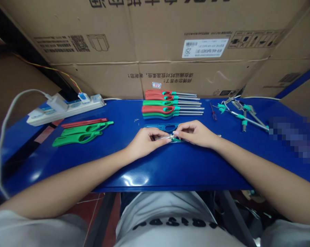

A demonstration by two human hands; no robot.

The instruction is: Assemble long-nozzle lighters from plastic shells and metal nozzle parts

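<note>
My left hand [147, 141] is closed around a small clear lighter gas tank [163, 137], thumb along its near side. At the tank's right end, the fingers of my right hand [194, 133] are pinched together; what they grip there is too small to make out. A blue lighter shell half [157, 127] lies flat just behind both hands. Under the fingertips, a teal-and-green lighter part [176, 139] shows, mostly hidden by my hands.
Several assembled long-necked lighters [158, 110] lie stacked behind. Green and red shell halves [78, 137] rest left, near a white power strip [67, 109]. A screwdriver [213, 115] and loose lighter nozzle assemblies [243, 116] lie right. A cardboard box [160, 34] closes off the blue table's [150, 171] back.
</note>
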